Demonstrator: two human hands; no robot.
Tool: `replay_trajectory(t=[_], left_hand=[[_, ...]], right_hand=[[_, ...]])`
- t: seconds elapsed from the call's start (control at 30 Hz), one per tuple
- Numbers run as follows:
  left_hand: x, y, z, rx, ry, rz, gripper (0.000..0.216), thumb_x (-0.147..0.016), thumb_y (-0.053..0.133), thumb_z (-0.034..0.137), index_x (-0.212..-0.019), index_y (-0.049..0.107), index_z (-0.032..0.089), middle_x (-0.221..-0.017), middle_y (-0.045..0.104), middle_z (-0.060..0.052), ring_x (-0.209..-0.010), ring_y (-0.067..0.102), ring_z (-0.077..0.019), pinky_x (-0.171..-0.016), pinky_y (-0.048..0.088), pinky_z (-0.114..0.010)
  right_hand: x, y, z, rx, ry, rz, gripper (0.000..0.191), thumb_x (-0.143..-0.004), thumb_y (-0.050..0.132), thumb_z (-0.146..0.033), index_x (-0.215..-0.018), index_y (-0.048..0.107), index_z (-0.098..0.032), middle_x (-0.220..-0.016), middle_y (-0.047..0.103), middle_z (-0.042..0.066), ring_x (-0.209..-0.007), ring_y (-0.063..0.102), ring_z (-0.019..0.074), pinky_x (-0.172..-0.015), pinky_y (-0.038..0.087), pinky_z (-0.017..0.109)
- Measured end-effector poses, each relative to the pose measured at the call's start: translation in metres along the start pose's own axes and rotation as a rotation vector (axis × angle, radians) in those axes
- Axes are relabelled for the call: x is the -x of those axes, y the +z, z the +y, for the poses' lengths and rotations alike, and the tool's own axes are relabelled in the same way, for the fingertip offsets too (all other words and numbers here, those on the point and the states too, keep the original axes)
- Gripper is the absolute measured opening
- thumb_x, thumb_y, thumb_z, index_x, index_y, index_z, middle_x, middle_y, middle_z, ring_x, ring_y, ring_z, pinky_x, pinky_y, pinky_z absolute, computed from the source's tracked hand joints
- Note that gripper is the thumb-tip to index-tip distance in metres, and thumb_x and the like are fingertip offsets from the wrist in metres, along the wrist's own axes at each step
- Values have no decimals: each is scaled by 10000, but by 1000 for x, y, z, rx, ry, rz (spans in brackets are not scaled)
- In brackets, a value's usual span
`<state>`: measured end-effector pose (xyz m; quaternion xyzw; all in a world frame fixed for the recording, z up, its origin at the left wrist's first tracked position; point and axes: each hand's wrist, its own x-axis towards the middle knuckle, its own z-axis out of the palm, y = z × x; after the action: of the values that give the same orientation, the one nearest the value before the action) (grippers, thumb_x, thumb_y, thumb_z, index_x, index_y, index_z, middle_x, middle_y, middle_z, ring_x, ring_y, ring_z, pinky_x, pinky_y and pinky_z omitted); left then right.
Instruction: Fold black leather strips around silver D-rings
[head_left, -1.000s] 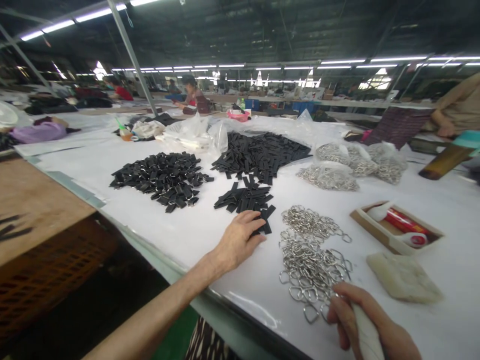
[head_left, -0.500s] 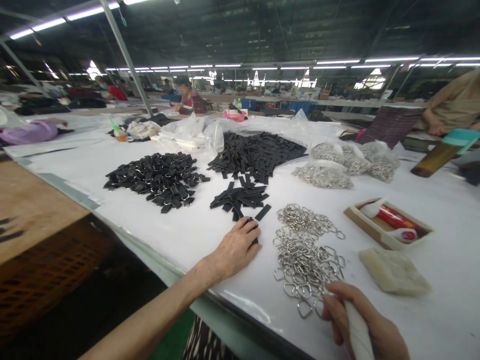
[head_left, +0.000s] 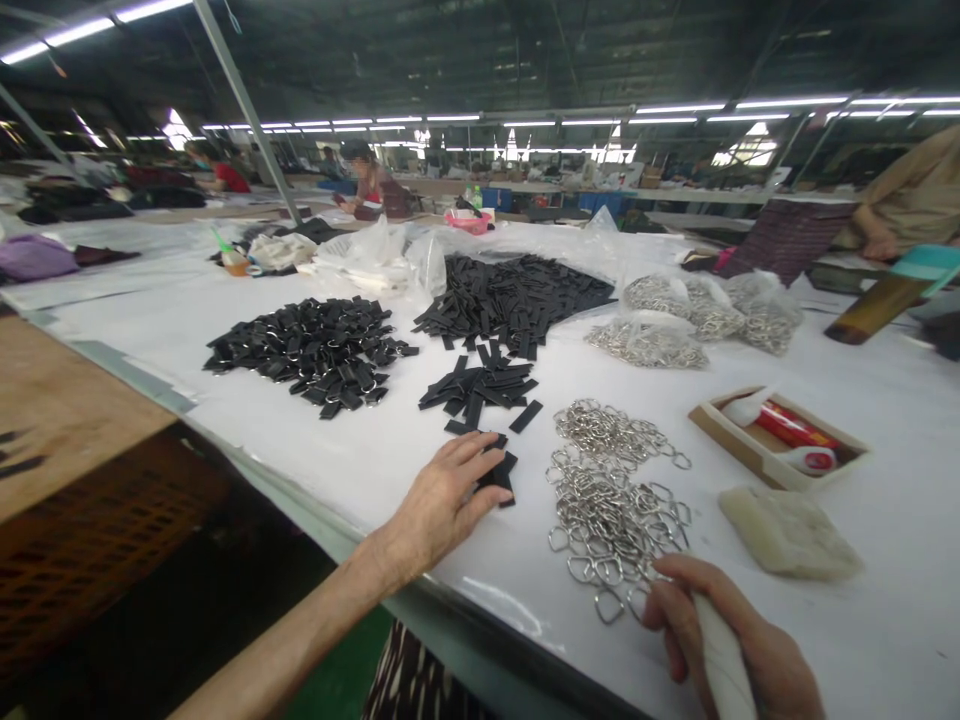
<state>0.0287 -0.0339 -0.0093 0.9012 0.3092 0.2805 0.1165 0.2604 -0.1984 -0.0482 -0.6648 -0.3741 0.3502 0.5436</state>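
Observation:
My left hand [head_left: 442, 497] lies on the white table top with its fingers outstretched over a few loose black strips [head_left: 501, 470]. A small heap of black strips [head_left: 484, 385] is just beyond its fingertips. My right hand [head_left: 731, 630] is closed around a white, tape-like wrapped stick [head_left: 721, 650]; its working end is hidden. Beside those fingers spreads a pile of metal D-shaped rings [head_left: 611, 520], with a smaller cluster of rings [head_left: 611, 435] behind it. To the left, a heap of black strips with rings looped in them [head_left: 307, 350] rests on the table.
A big heap of black strips [head_left: 517, 300] stands farther back, near bagged rings [head_left: 649, 342]. At right are a tray [head_left: 772, 462] holding a red-and-white tube [head_left: 795, 425], a pale block [head_left: 791, 535] and a bottle [head_left: 877, 305]. Co-workers [head_left: 911, 200] are across the table.
My left hand has drawn slightly back and left, its fingers opening out and uncovering more of the black strips beneath. My right hand keeps its hold on the white stick, almost unmoved.

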Motion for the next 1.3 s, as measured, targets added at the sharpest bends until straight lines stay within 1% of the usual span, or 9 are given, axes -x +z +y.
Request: replay_trajectory(t=[0.1,0.23,0.4,0.6,0.8,0.93,1.03,1.2,1.3], left_hand=[[-1,-11,0,-15,-71,140,223,-901,492,267,-989,659,149,-1067,669,-126,-1002,616,-237,-849,523,-379],[6,-14,3,-115,-131,50,170,-862,502,139,-871,672,158,-868,696,-76,-801,647,-209,-703,543,-323],[17,0,22,-225,-48,57,175,-889,475,179,-935,636,131,-920,664,-100,-823,618,-225,-695,531,-346],[-13,13,39,-455,-177,-262,160,-892,499,216,-990,614,163,-844,637,-67,-800,620,-236,-598,467,-303],[-30,21,36,-503,-255,-320,225,-895,496,324,-962,624,152,-852,617,-114,-743,626,-263,-523,393,-295],[-32,16,42,-537,-280,-372,303,-891,472,407,-1025,600,166,-873,617,-113,-775,626,-273,-548,406,-306],[-36,13,45,-561,-284,-421,249,-890,447,318,-1015,596,163,-864,624,-113,-758,632,-275,-559,418,-316],[-39,13,47,-583,-256,-447,263,-828,379,96,-945,607,152,-777,627,-121,-688,639,-285,-558,427,-340],[-36,14,48,-586,-229,-441,306,-772,376,16,-947,595,140,-763,625,-130,-693,636,-290,-560,430,-341]], right_hand=[[2,2,-7,-76,-18,12,307,-714,704,-473,-873,659,-214,-569,644,18,-391,527,139,-367,443,205],[5,6,-10,-11,-89,23,247,-753,683,-431,-878,663,-219,-587,650,20,-427,542,145,-390,456,207],[4,5,-3,201,-274,120,163,-783,654,-377,-851,628,-231,-538,598,-16,-425,534,141,-387,429,198],[8,1,-20,403,-411,93,103,-850,567,-315,-796,569,-227,-590,546,-35,-505,519,125,-459,424,186],[12,-4,-19,491,-411,28,60,-887,542,-251,-936,573,-236,-749,619,-23,-609,575,124,-544,447,192],[12,-4,-14,599,-600,-39,123,-881,519,-165,-986,553,-219,-897,650,27,-746,597,171,-648,462,258],[13,0,-17,694,-759,-116,150,-870,475,-90,-951,546,-194,-998,650,67,-798,582,196,-669,451,294],[12,10,-25,901,-935,-183,255,-821,389,0,-928,581,-131,-781,653,83,-690,541,214,-626,424,326],[10,13,-24,1008,-1042,-179,244,-846,386,6,-899,588,-120,-802,663,94,-723,548,218,-674,424,339]])
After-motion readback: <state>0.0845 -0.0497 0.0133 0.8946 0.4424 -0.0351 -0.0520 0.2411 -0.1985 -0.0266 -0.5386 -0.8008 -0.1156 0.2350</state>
